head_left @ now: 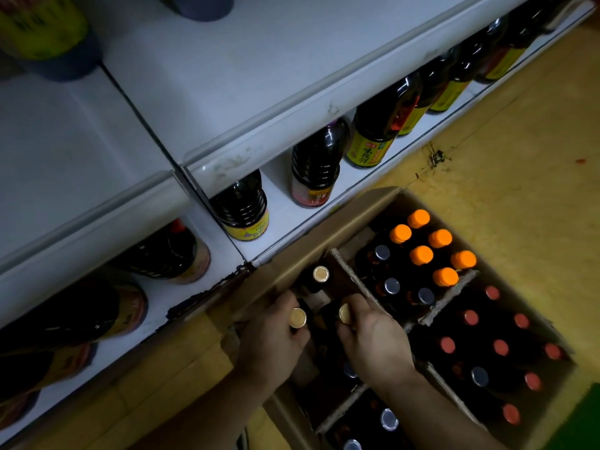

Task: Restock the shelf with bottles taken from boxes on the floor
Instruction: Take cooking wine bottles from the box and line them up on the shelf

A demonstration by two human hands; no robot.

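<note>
Left hand [276, 339] and right hand [376, 339] each grip the neck of a gold-capped bottle, left bottle [297, 317] and right bottle [345, 313], both low in the box [324, 241] on the floor. Risks: a neck-only grip could slip on the lift, or a bottle could snag the cardboard divider [357, 280]. Farther off, the bottom shelf [282, 209] opening looks tight, so glass could knock its standing dark bottles [316, 164].
</note>
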